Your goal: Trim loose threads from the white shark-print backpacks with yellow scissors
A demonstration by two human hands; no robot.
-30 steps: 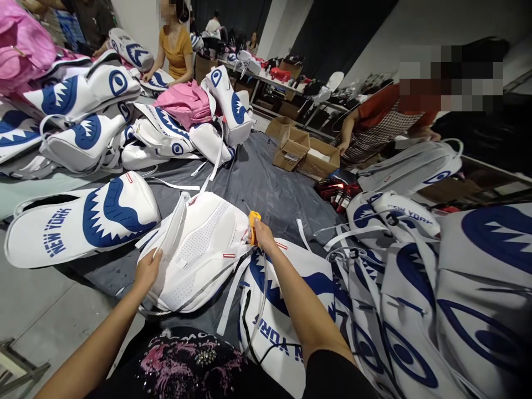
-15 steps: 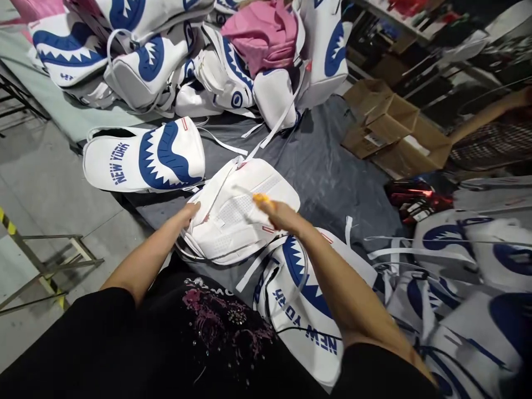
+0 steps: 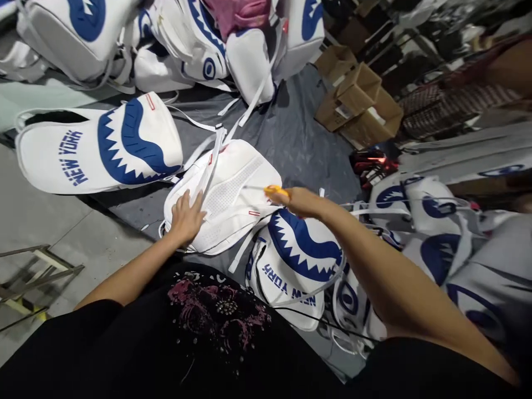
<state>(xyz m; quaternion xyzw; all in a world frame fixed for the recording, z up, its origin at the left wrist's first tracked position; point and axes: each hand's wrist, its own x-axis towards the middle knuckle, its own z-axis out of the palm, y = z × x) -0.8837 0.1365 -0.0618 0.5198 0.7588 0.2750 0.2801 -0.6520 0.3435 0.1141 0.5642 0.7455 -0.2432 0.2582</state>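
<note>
A white backpack (image 3: 233, 216) lies back side up on the dark cloth, its perforated panel and shoulder straps showing. On its left part my left hand (image 3: 187, 219) rests with fingers spread, touching the strap and fabric. My right hand (image 3: 301, 202) is closed around an orange-handled tool (image 3: 276, 193) with a thin pale shaft pointing left over the panel. Whether the tip touches the bag, I cannot tell. Left of it lies a white backpack with blue shark teeth and "NEW YORK" lettering (image 3: 103, 147). A similar backpack (image 3: 291, 266) lies below my right hand.
More white and blue bags (image 3: 78, 33) are heaped along the back, with a pink bag (image 3: 245, 14) among them. Cardboard boxes (image 3: 361, 100) stand at back right, near another person's patterned clothing (image 3: 449, 105). Several bags (image 3: 444, 244) crowd the right side.
My left hand has gone from gripping the backpack's left edge to lying spread on it. My right hand has drawn slightly right with the tool. The view has shifted right and closer.
</note>
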